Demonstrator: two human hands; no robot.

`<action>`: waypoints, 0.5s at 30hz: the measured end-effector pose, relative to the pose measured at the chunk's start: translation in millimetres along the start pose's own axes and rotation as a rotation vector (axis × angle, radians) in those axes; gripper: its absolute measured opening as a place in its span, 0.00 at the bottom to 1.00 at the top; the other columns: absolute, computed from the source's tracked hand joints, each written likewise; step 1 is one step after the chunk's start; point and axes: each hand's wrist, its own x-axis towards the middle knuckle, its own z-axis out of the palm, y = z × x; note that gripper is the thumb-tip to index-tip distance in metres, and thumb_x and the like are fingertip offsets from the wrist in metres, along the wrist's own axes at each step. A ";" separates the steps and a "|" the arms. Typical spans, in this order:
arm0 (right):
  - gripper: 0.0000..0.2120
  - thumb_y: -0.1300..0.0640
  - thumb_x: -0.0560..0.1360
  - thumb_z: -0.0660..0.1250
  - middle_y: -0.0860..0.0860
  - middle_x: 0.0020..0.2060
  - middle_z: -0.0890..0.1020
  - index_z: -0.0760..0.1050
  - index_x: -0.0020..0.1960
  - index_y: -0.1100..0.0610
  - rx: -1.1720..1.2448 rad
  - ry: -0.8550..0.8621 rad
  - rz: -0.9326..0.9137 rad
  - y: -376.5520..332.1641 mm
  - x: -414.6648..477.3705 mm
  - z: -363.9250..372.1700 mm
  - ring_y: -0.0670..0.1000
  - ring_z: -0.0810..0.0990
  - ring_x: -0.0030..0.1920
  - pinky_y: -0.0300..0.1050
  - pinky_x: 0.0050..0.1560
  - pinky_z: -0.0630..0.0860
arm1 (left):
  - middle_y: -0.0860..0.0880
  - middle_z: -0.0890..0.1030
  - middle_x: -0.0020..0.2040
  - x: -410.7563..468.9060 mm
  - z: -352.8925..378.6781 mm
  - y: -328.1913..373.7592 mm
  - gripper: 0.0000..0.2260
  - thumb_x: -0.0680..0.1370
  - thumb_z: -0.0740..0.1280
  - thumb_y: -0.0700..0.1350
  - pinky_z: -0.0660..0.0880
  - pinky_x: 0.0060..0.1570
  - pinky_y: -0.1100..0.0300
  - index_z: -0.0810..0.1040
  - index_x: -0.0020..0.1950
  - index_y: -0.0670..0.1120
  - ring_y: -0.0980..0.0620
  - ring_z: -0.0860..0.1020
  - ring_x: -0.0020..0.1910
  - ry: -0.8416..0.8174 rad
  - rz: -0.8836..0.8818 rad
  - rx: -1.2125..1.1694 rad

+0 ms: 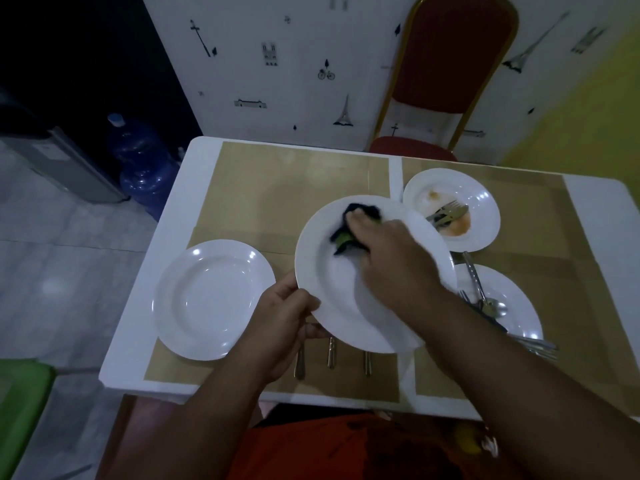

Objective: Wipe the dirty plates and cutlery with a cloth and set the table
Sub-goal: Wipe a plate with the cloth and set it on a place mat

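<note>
my left hand [284, 327] pinches the plate [332, 306] at its near-left rim; my right hand [391, 251] clamps the cloth [341, 237] on the far side, so i'd stroke back toward me

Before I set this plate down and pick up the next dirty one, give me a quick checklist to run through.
1. Left hand grips the held plate by its rim: ok.
2. Right hand holds the cloth against that plate: ok.
3. Held plate wiped clean: the visible part looks white, the part under the hand is hidden: cannot tell.
4. Spot directly below it free: cutlery handles lie there: not ok.
5. Bare placemat beyond it for setting down: ok.
6. Stained plate ready to lift: forks lie on it: not ok.
</note>
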 end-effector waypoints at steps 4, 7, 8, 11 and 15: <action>0.25 0.56 0.77 0.63 0.52 0.64 0.69 0.61 0.71 0.47 -0.008 0.057 0.241 19.7 12.1 -15.4 0.58 0.69 0.58 0.53 0.50 0.74 | 0.45 0.85 0.51 -0.5 2.5 -3.2 0.21 0.78 0.58 0.29 0.82 0.46 0.40 0.83 0.58 0.49 0.43 0.84 0.45 0.021 0.015 0.074; 0.28 0.59 0.76 0.62 0.54 0.65 0.68 0.61 0.73 0.43 0.140 0.018 0.141 4.9 6.0 -0.7 0.56 0.72 0.59 0.50 0.56 0.73 | 0.39 0.83 0.54 3.1 9.8 -1.8 0.19 0.78 0.58 0.30 0.82 0.47 0.38 0.83 0.57 0.45 0.41 0.83 0.46 -0.042 0.000 0.133; 0.29 0.60 0.75 0.61 0.54 0.65 0.69 0.60 0.73 0.43 0.209 -0.014 0.098 -3.8 3.0 5.9 0.55 0.72 0.59 0.49 0.59 0.72 | 0.38 0.83 0.54 5.2 13.0 -0.1 0.18 0.78 0.58 0.30 0.82 0.47 0.40 0.82 0.59 0.43 0.41 0.82 0.46 -0.057 -0.009 0.134; 0.32 0.63 0.71 0.59 0.46 0.69 0.69 0.63 0.72 0.44 0.308 -0.075 -0.095 -26.3 -9.6 19.2 0.50 0.69 0.63 0.47 0.63 0.71 | 0.37 0.83 0.50 11.2 13.4 2.7 0.14 0.79 0.58 0.31 0.81 0.46 0.45 0.80 0.60 0.38 0.42 0.82 0.46 -0.039 -0.010 0.073; 0.31 0.61 0.71 0.57 0.41 0.71 0.68 0.62 0.73 0.43 0.216 -0.120 -0.209 -20.0 -8.5 18.2 0.47 0.66 0.64 0.48 0.60 0.72 | 0.37 0.84 0.51 13.8 4.7 0.2 0.15 0.79 0.57 0.29 0.81 0.44 0.45 0.79 0.59 0.38 0.42 0.83 0.46 -0.003 -0.005 0.032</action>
